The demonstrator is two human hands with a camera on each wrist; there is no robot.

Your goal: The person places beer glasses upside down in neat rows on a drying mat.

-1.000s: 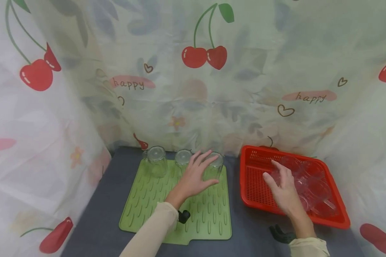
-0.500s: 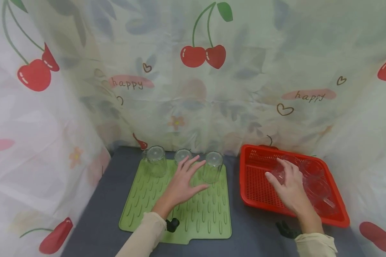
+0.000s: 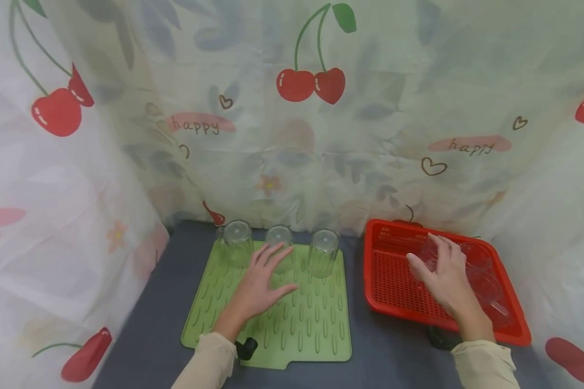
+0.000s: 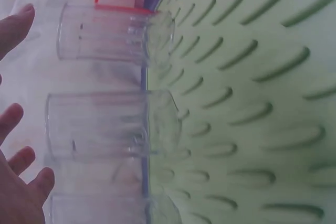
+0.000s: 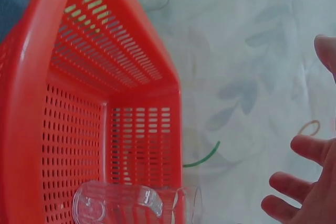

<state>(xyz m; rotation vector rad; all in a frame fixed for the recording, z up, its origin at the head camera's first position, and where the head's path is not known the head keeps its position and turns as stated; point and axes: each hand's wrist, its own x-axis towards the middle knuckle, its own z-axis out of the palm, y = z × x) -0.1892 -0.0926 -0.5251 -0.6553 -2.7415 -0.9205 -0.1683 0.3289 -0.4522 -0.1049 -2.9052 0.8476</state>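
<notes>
I see my left hand (image 3: 256,283) spread flat over the green mat (image 3: 316,329), fingers straight and relaxed, holding nothing. Its fingertips lie just in front of the middle glass (image 3: 279,236), and I cannot tell whether they touch it. Three clear glasses stand upside down in a row along the mat's far edge: the left glass (image 3: 237,237), the middle one, and the right glass (image 3: 324,253), each a little apart from its neighbour. In the left wrist view the glasses show side on, with the middle glass (image 4: 100,125) nearest my fingers (image 4: 21,161), apart from them.

My right hand (image 3: 446,278) is over the red basket (image 3: 389,281), which sits on the dark bench (image 3: 146,335) to the right of the mat. The fingers are loosely bent over a pile of clear glasses (image 3: 482,281) lying in the basket's right half. I cannot tell whether the hand grips one or only rests on them. The right wrist view shows a glass mug (image 5: 126,205) lying on its side against the basket wall (image 5: 68,77), with my fingers (image 5: 310,148) apart from it.

A cherry-printed curtain (image 3: 321,135) hangs behind the bench.
</notes>
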